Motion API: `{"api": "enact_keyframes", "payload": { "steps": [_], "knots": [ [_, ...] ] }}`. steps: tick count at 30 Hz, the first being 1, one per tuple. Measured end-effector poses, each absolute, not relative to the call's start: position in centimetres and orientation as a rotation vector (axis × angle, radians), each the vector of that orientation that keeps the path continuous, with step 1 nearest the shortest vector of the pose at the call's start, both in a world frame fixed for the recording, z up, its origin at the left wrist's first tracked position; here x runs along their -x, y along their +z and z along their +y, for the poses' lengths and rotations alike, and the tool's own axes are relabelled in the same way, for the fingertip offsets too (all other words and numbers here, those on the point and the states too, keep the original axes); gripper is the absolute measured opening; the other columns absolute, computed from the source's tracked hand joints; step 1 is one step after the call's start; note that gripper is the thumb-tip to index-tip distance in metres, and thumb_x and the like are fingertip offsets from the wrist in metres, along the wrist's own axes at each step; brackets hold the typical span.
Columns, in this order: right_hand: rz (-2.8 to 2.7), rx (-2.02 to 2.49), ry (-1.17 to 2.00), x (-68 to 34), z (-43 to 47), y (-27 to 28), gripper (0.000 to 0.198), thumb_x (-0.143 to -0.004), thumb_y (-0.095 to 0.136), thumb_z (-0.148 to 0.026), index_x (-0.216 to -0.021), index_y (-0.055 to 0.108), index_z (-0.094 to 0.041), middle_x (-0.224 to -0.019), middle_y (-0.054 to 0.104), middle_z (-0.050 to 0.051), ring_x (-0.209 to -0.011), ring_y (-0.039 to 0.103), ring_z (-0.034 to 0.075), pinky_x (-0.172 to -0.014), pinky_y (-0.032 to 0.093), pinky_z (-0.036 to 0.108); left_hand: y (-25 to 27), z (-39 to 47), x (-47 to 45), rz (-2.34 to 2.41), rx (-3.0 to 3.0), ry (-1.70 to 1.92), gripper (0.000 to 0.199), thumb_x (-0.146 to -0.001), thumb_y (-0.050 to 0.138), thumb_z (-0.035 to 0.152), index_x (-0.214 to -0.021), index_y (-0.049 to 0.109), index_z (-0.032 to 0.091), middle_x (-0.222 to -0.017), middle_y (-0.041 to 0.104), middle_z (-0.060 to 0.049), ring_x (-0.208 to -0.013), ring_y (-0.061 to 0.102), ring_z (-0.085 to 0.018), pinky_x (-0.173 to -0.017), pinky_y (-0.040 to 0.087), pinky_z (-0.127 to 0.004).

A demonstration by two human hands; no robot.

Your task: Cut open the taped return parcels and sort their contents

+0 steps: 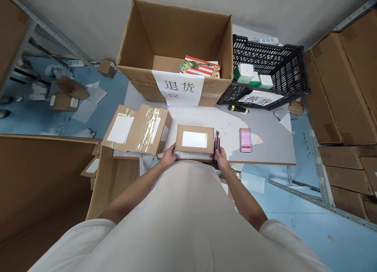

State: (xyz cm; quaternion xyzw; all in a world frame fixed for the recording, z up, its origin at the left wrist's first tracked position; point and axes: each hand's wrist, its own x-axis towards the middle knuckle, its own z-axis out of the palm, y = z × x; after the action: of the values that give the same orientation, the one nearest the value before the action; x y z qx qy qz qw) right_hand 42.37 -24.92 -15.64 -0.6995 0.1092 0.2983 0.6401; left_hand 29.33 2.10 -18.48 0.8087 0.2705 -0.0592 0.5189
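Grips box cutter with right hand; rests left hand at near corner of small carton, cannot tell whether gripping. Lies on table, between both hands. Looks stiff-walled and probably light; may hold something fragile, so best taken by opposite side walls, just beside each hand, without pressing the top.

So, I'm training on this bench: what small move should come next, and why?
Probably bring the utility knife to an edge of the cardboard box between the hands: the right hand holds the knife beside it, the left hand is at its near-left corner, and the box looks closed.
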Motion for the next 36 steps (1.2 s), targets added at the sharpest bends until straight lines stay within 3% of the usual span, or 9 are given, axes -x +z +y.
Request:
{"api": "enact_keyframes", "payload": {
  "steps": [5,9,13,15,17,19,22,28,36],
  "knots": [
    [0.197,1.601,0.616,-42.9,-24.7,-14.3,0.047,-0.075,0.055,-0.059,-0.106,0.044,-0.026,-0.088,0.063,-0.001,-0.069,0.063,0.012,-0.059,0.051,0.025,-16.6,1.8,-30.2,0.670,-1.874,-0.040,0.055,-0.079,0.055,0.034,-0.130,0.055,0.012,-0.114,0.068,-0.011,-0.101,0.065,-0.023,-0.092,0.052,-0.036],
    [0.128,1.574,0.527,-45.6,-24.2,-12.1,0.043,-0.078,0.055,-0.056,-0.106,0.045,-0.025,-0.096,0.064,0.001,-0.068,0.062,0.011,-0.063,0.053,0.027,-13.8,2.1,-31.9,0.707,-2.023,0.075,0.047,-0.087,0.049,0.046,-0.118,0.065,0.015,-0.095,0.068,-0.009,-0.085,0.065,-0.021,-0.083,0.053,-0.036],
    [0.058,1.651,0.582,-48.3,-23.4,-11.0,0.044,-0.078,0.057,-0.056,-0.106,0.047,-0.023,-0.084,0.063,0.001,-0.063,0.060,0.013,-0.058,0.051,0.027,-12.5,1.6,-33.7,0.711,-2.142,0.039,0.063,-0.080,0.059,0.051,-0.128,0.056,0.011,-0.098,0.062,-0.011,-0.091,0.062,-0.023,-0.085,0.052,-0.036],
    [0.020,1.749,0.581,-49.0,-23.3,-10.7,0.046,-0.080,0.053,-0.057,-0.109,0.048,-0.022,-0.085,0.064,0.002,-0.065,0.060,0.015,-0.060,0.051,0.030,-12.6,1.1,-34.2,0.710,-2.217,0.099,0.072,-0.077,0.065,0.049,-0.135,0.048,0.011,-0.112,0.059,-0.015,-0.104,0.059,-0.026,-0.092,0.050,-0.039],
    [-0.074,1.918,0.489,-49.2,-23.1,-10.0,0.046,-0.086,0.047,-0.054,-0.118,0.047,-0.021,-0.094,0.066,0.007,-0.074,0.063,0.019,-0.068,0.052,0.034,-12.8,0.5,-34.3,0.600,-2.323,0.195,0.058,-0.083,0.061,0.042,-0.133,0.049,0.015,-0.125,0.055,-0.017,-0.118,0.053,-0.028,-0.101,0.045,-0.044],
    [-0.315,2.138,0.389,-49.3,-22.5,-8.7,0.043,-0.092,0.041,-0.046,-0.126,0.047,-0.021,-0.107,0.065,0.010,-0.091,0.063,0.023,-0.080,0.050,0.038,-13.3,0.1,-34.2,0.310,-2.420,0.242,0.035,-0.091,0.050,0.029,-0.124,0.057,0.020,-0.127,0.058,-0.014,-0.125,0.050,-0.025,-0.106,0.040,-0.047],
    [-0.965,2.382,0.499,-49.8,-20.3,-6.1,0.043,-0.095,0.037,-0.035,-0.136,0.044,-0.023,-0.123,0.061,0.011,-0.106,0.060,0.026,-0.086,0.047,0.038,-14.4,0.0,-34.0,-0.090,-2.493,0.294,0.036,-0.094,0.035,0.013,-0.118,0.061,0.021,-0.122,0.064,-0.009,-0.126,0.052,-0.021,-0.106,0.042,-0.047],
    [-1.899,2.518,0.842,-51.2,-14.5,-3.0,0.055,-0.098,0.031,-0.024,-0.150,0.018,-0.037,-0.118,0.062,0.009,-0.095,0.066,0.024,-0.077,0.046,0.032,-15.8,0.3,-34.1,-0.197,-2.600,0.373,0.036,-0.095,0.035,0.013,-0.122,0.059,0.018,-0.123,0.065,-0.012,-0.129,0.050,-0.023,-0.105,0.045,-0.049],
    [-2.084,2.704,0.827,-51.2,-14.4,-1.9,0.063,-0.094,0.027,-0.011,-0.151,0.017,-0.035,-0.117,0.062,0.014,-0.087,0.068,0.025,-0.069,0.044,0.032,-15.9,0.5,-33.7,-0.156,-2.613,0.273,0.039,-0.095,0.032,0.011,-0.125,0.058,0.017,-0.127,0.063,-0.012,-0.130,0.048,-0.021,-0.108,0.043,-0.046]
  ]
}}
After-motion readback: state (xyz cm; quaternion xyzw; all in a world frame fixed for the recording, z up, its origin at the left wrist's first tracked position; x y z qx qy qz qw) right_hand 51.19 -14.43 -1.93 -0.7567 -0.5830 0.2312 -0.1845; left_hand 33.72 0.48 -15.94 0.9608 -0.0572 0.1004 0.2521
